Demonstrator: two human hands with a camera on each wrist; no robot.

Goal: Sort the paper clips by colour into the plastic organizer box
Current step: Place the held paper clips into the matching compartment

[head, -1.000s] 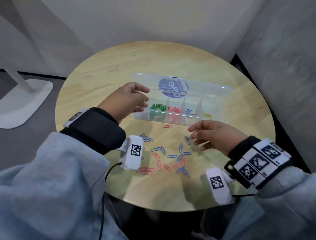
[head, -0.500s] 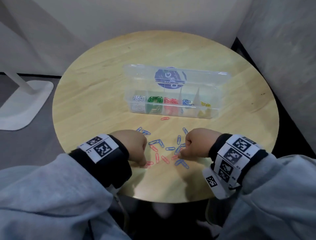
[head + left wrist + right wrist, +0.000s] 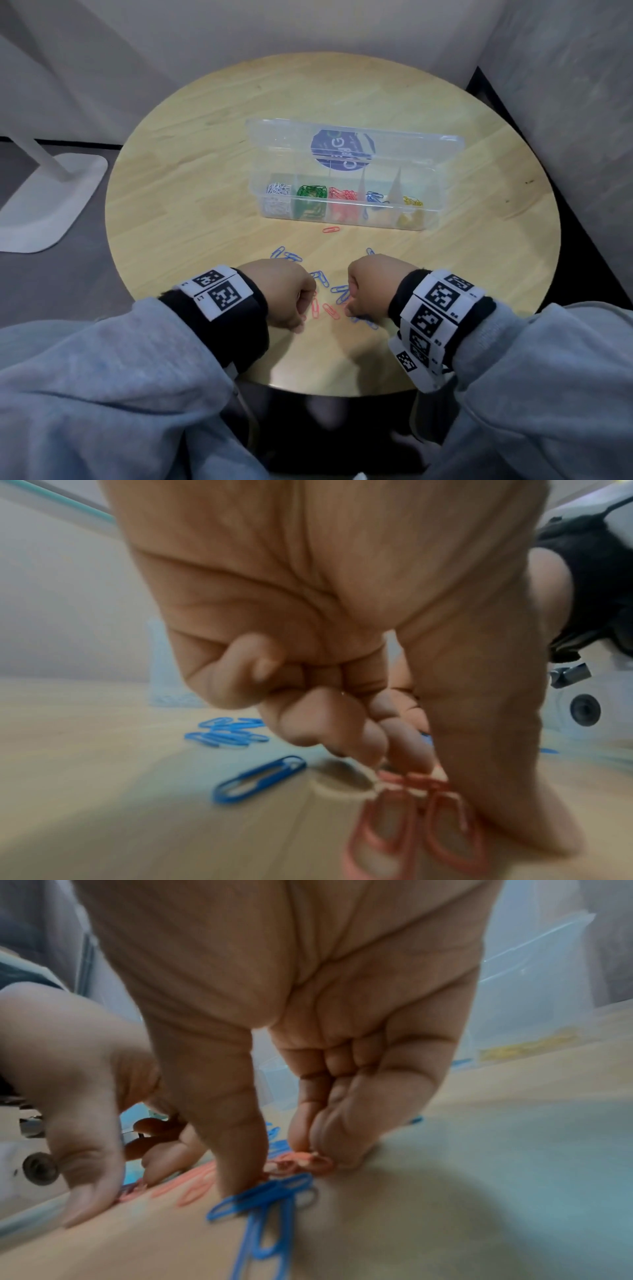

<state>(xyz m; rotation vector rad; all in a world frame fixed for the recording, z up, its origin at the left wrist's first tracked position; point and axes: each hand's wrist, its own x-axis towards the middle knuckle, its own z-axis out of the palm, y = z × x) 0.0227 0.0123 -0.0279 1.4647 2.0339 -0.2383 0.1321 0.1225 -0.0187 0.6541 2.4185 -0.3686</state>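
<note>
The clear organizer box point(image 3: 424, 222) stands open mid-table, holding white, green, red, blue and yellow clips in separate compartments. Loose blue clips point(image 3: 320, 277) and red clips point(image 3: 330, 311) lie near the front edge. My left hand point(image 3: 301, 322) is down among them, fingers curled. In the left wrist view, my left hand point(image 3: 421, 775) pinches the top of two red clips point(image 3: 411, 831). My right hand point(image 3: 347, 310) is curled too. In the right wrist view, my right hand point(image 3: 284, 1167) pinches a red clip point(image 3: 301, 1162), thumb on crossed blue clips point(image 3: 267, 1202).
One red clip point(image 3: 331, 229) lies alone just in front of the box. The round wooden table point(image 3: 191, 205) sits in a corner between walls. A white stand base point(image 3: 44, 205) is on the floor to the left.
Both hands came down from beside the box to the loose clips near the front edge and curled onto them. In the last half second they barely moved.
</note>
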